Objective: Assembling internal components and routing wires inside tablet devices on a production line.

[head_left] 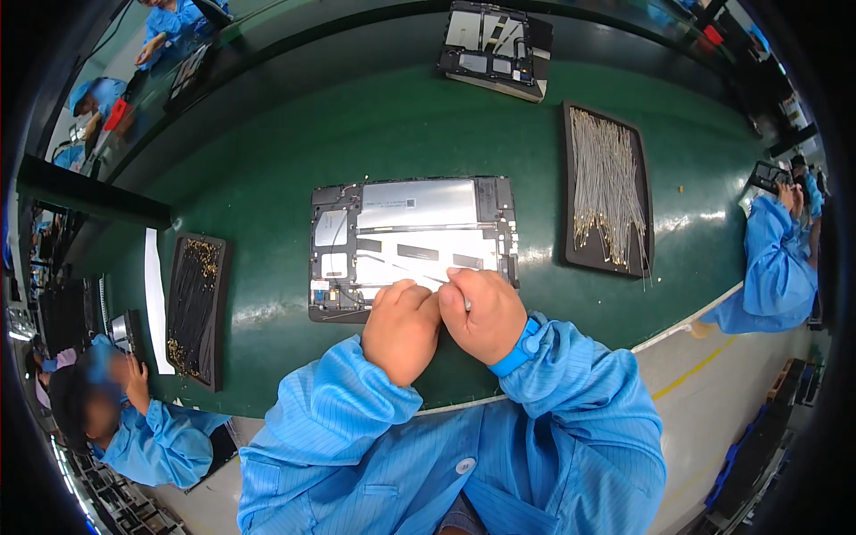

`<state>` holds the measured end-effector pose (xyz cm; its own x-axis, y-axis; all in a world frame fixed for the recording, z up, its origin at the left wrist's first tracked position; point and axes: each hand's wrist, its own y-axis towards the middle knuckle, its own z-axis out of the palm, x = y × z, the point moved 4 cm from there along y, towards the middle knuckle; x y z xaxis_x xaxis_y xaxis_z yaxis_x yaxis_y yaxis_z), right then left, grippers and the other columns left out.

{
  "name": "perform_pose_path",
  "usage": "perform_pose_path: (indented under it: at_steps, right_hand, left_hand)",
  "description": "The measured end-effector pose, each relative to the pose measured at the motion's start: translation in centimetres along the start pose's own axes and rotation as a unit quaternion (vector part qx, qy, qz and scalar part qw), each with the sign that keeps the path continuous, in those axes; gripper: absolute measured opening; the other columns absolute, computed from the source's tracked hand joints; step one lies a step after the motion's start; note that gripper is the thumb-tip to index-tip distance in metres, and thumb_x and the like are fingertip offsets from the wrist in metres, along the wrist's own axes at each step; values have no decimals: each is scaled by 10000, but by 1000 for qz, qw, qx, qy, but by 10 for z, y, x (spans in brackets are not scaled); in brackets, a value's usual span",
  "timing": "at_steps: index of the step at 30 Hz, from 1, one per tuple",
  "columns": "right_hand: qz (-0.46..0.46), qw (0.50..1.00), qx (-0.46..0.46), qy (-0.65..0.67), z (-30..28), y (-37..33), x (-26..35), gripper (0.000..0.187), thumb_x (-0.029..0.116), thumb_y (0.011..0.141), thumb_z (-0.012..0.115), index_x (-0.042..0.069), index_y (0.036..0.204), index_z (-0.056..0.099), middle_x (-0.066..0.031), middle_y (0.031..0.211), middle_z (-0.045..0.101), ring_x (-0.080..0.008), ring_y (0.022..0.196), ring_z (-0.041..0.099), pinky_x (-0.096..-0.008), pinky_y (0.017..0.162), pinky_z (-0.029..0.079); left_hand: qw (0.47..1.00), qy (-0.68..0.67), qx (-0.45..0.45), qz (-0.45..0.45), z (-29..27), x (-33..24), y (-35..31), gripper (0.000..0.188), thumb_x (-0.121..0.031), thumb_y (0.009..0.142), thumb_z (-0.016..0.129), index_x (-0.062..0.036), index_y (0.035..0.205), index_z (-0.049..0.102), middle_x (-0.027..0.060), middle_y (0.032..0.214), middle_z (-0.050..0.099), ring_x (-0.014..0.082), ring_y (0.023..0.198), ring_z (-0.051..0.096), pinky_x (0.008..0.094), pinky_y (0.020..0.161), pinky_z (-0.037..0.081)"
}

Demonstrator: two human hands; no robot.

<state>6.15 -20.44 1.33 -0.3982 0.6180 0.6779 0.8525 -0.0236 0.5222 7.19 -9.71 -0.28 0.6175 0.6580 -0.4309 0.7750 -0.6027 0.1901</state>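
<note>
An opened tablet (417, 203) lies flat on the green table before me, its silver battery plates and black frame showing. My left hand (401, 328) rests at its near edge with fingers curled down; whatever they grip is hidden beneath them. Close beside it, my right hand (484, 314) is closed, thumb and forefinger pressed together over the tablet's lower part. A thin, light-coloured tool (467, 304) shows at its fingers, possibly tweezers. The two hands nearly touch.
On the right stands a black tray (649, 192) of grey cables with gold ends. A tray of black cables (198, 303) and a white strip (155, 303) lie left. Another opened tablet (490, 45) sits at the back. Co-workers in blue (776, 259) sit on both sides.
</note>
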Motion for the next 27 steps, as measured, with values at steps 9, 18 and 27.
perform_pose_path:
  at_steps: [9, 18, 27]
  right_hand:
    - [257, 940, -53, 220, -7, -6, -36, 241, 192, 840, 423, 11, 1000, 434, -91, 634, 536, -151, 511, 517, -273, 472, 428]
    - [567, 810, 54, 141, -55, -64, -59, 429, 270, 797, 489, -23, 1106, 436, -108, 735, 558, -158, 601, 536, -274, 550, 435]
    - [574, 795, -5, 196, -32, -82, -19, 342, 253, 812, 486, -59, 952, 494, -134, 794, 545, -210, 704, 546, -308, 637, 464]
  left_hand:
    - [990, 120, 55, 54, -16, 38, 11, 178, -75, 637, 521, -86, 805, 580, 91, 827, 546, 286, 875, 467, 369, 777, 358]
    - [933, -54, -66, -351, -51, 108, -54, 379, -269, 835, 406, 21, 1068, 478, 225, 1022, 494, 363, 1000, 420, 390, 875, 312]
    - [935, -61, -81, -339, -39, 103, -66, 400, -265, 851, 362, 44, 1086, 459, 255, 1077, 451, 399, 1062, 356, 408, 938, 236]
